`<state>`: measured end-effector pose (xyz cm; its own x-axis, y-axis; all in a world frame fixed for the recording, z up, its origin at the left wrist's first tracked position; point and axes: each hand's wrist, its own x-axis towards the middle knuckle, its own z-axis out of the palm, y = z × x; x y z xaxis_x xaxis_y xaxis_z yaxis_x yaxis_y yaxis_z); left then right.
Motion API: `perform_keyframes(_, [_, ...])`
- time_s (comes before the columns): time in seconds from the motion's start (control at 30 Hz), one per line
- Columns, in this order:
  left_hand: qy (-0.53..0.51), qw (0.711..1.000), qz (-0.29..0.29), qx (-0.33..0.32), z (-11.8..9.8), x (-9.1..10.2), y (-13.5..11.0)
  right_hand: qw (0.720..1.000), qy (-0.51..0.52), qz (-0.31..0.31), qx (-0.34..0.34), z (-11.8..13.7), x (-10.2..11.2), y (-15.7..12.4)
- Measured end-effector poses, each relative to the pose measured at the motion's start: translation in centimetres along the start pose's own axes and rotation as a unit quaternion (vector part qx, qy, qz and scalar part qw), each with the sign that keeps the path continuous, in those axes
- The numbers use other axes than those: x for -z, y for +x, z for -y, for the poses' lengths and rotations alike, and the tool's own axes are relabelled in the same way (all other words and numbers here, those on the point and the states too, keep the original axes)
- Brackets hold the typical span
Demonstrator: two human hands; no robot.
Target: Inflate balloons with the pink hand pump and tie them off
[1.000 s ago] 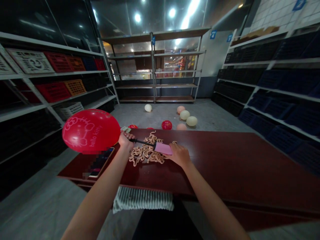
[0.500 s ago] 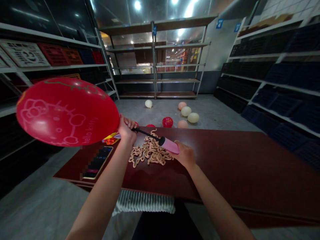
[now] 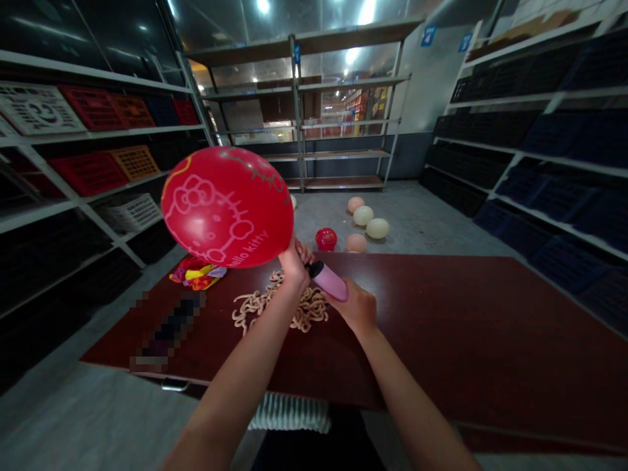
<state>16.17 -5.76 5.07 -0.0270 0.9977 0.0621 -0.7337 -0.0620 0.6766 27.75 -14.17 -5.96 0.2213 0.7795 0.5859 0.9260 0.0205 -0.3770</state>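
"Hello kitty" in pink across the red balloon (image 3: 228,208), and it rides just up and left of the left hand (image 3: 295,263), fingers curled closed at the balloon's neck, hiding it! Green scrawl on top: unreadable. The right hand (image 3: 356,306) wraps its fingers firmly round the pink pump (image 3: 332,282), nozzle lost behind the left. Below the left fingers, tan squiggly pieces (image 3: 313,313), partly covered by the forearm, lie on the bench (image 3: 441,314). Far beyond, a blue sign (image 3: 428,36) reads 4.
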Motion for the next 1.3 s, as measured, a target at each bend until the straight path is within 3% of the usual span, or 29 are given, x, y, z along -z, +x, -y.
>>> perform_keyframes(0.2, [-0.021, 0.998, -0.056, 0.014, -1.0, 1.9, 0.3, 0.999, -0.013, 0.022, 0.022, 0.8, 0.5, 0.0])
perform_keyframes(0.4, [-0.053, 0.992, -0.113, 0.017, -2.9, 4.8, -0.3, 0.993, -0.051, 0.028, 0.101, 0.9, 0.6, -0.5])
perform_keyframes(0.6, [-0.082, 0.983, -0.164, 0.0, -6.0, 8.4, -0.2, 0.984, -0.084, 0.056, 0.145, 0.9, 0.6, -0.8])
perform_keyframes(0.9, [-0.102, 0.976, -0.194, -0.023, -11.1, 14.4, -0.1, 0.972, -0.094, 0.093, 0.193, 1.5, 0.8, -1.1])
perform_keyframes(1.07, [-0.112, 0.976, -0.18, -0.04, -12.3, 13.8, -0.2, 0.971, -0.091, 0.089, 0.202, 1.6, 0.8, -1.0])
perform_keyframes(1.3, [-0.088, 0.987, -0.105, -0.089, -10.9, 8.5, 1.5, 0.99, -0.074, 0.019, 0.117, 0.4, 0.0, -0.8])
